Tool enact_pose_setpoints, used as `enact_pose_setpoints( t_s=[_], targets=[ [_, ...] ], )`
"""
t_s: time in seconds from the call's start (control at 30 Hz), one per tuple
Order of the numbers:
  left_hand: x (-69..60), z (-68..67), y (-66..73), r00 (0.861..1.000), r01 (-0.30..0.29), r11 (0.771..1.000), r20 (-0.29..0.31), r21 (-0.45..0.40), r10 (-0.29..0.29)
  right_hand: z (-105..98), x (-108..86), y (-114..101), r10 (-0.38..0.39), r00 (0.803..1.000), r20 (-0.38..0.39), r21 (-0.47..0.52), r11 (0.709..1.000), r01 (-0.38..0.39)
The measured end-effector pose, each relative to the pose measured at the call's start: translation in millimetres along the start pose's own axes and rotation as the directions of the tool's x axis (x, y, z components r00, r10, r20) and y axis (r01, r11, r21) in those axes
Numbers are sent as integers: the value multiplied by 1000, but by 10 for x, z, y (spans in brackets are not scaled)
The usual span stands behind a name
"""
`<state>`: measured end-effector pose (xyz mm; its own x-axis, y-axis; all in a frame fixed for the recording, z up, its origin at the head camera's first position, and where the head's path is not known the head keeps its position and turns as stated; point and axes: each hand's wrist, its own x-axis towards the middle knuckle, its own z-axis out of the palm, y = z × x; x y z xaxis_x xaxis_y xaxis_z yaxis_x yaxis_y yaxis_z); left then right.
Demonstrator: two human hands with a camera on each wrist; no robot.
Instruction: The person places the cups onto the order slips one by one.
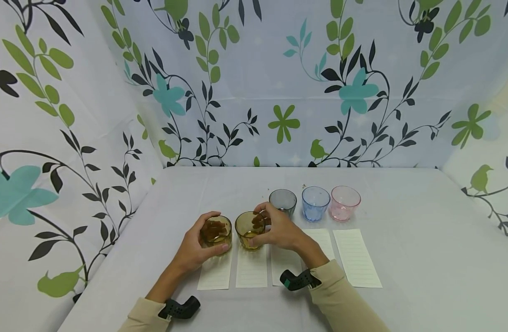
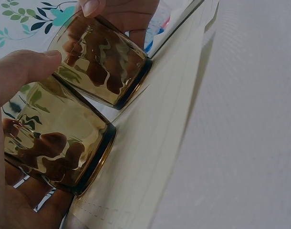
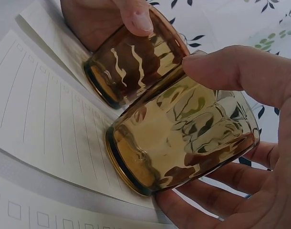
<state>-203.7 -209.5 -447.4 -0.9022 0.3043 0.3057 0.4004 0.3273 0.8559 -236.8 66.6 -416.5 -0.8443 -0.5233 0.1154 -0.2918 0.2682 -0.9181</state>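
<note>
The left hand (image 1: 191, 246) grips an amber tumbler (image 1: 219, 237); the right hand (image 1: 282, 229) grips a second amber tumbler (image 1: 245, 230) just beside it, at three o'clock. Beyond the right hand, a grey glass (image 1: 283, 198) stands at twelve o'clock, a blue glass (image 1: 315, 207) at two, a pink glass (image 1: 344, 205) past that. At six o'clock from each tumbler lies a lined slip (image 1: 252, 274).
</note>
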Motion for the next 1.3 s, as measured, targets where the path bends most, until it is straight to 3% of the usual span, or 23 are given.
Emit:
enact_pose_setpoints(
  t_s=[0.4, 0.7, 1.3],
  targets=[
    [-3, 7, -13, 1000, -15, 1000, 4, -11, 15, -31, -12, -19, 22, 999, 35, -15, 1000, -21],
    [2, 12, -22, 1000, -19, 1000, -3, -14, 19, -104, -41, -162, 35, 998, 62, 9, 999, -35],
    [-3, 7, 3, 1000, 3, 1000, 2, -3, -3, -143, -68, -327, 23, 1000, -7, -84, 996, -23]
  ],
)
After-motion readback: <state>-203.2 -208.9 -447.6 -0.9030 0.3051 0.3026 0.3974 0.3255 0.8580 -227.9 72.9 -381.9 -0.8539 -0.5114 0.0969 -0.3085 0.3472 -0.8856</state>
